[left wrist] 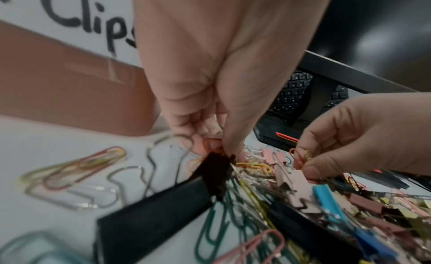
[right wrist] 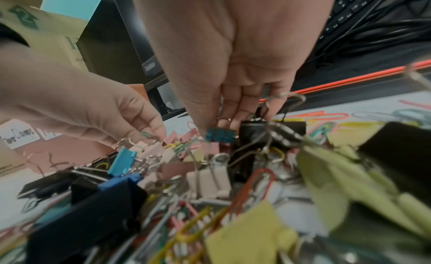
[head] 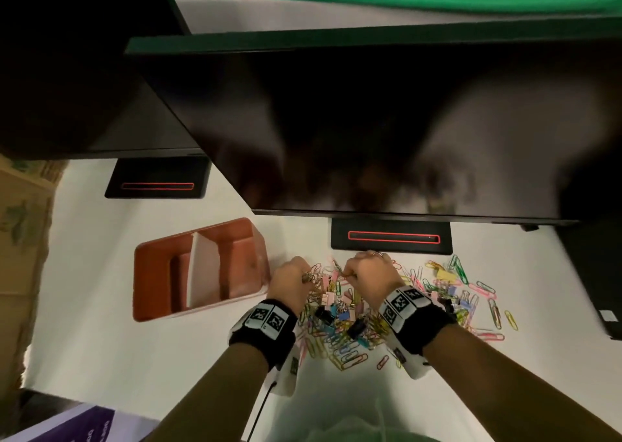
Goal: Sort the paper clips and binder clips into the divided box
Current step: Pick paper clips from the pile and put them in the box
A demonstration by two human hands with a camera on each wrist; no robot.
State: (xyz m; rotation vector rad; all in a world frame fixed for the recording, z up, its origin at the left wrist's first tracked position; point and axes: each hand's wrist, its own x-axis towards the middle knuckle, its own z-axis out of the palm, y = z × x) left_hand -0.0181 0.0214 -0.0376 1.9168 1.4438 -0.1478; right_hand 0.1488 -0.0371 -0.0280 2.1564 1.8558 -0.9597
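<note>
A mixed heap of coloured paper clips and binder clips (head: 353,317) lies on the white desk. The orange-brown divided box (head: 148,273) with a white divider stands to its left. My left hand (head: 304,278) is over the heap's left edge with a small bunch of paper clips (head: 313,273) in its curled fingers. In the left wrist view its fingertips (left wrist: 233,148) pinch an orange paper clip (left wrist: 211,141) just above a black binder clip (left wrist: 217,172). My right hand (head: 348,275) is close beside it and pinches red paper clips (left wrist: 297,157). A teal binder clip (right wrist: 219,135) sits under its thumb tip.
Two dark monitors hang over the desk; their black stands (head: 390,239) (head: 156,180) sit just behind the heap and the box. A cardboard carton (head: 20,239) stands at the far left. Loose paper clips (head: 494,310) spread to the right. A keyboard (right wrist: 363,13) lies behind.
</note>
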